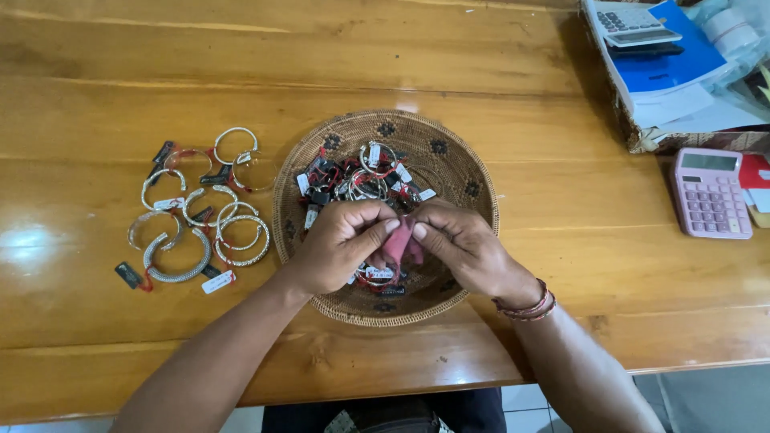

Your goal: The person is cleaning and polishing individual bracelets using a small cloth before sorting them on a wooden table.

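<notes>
My left hand (pixel 341 244) and my right hand (pixel 465 248) meet over the near half of a round woven basket (pixel 449 164). Both pinch a small pink cloth (pixel 399 247) between thumbs and fingers; whether a bracelet is wrapped inside it is hidden. Under and behind the hands the basket holds a heap of silver bracelets (pixel 365 180) with red strings and small tags. On the table to the left of the basket lie several more silver bracelets (pixel 196 212) with tags, spread out flat.
A pink calculator (pixel 710 192) lies at the right on the wooden table (pixel 321 64). At the back right stands a box with blue and white papers (pixel 670 68) and a grey calculator (pixel 634 22). The table's near edge runs under my forearms.
</notes>
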